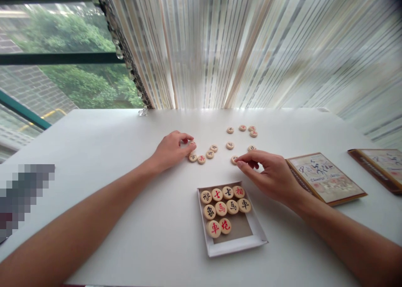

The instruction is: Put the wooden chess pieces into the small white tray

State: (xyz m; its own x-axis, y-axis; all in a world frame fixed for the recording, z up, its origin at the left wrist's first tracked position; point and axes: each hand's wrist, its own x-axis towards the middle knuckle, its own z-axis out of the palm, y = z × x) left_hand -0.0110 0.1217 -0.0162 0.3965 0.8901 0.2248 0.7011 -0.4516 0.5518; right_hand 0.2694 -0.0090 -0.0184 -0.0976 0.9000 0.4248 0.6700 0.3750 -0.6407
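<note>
Round wooden chess pieces with red or black characters lie on a white table (103,153). My left hand (171,149) rests on the table with fingers curled, pinching a piece (192,144) at the left end of a small row of pieces (205,154). My right hand (271,174) reaches left, its fingertips closed on a single piece (234,159). A shallow white box tray (251,232) sits near me, between my forearms, and holds several pieces (224,207) laid flat in rows. More loose pieces (241,130) lie farther back.
A flat box lid with printed artwork (325,177) lies just right of my right hand, and a second similar box (381,166) sits at the right edge. A striped curtain (251,48) hangs behind the table. A window (56,56) is at the back left.
</note>
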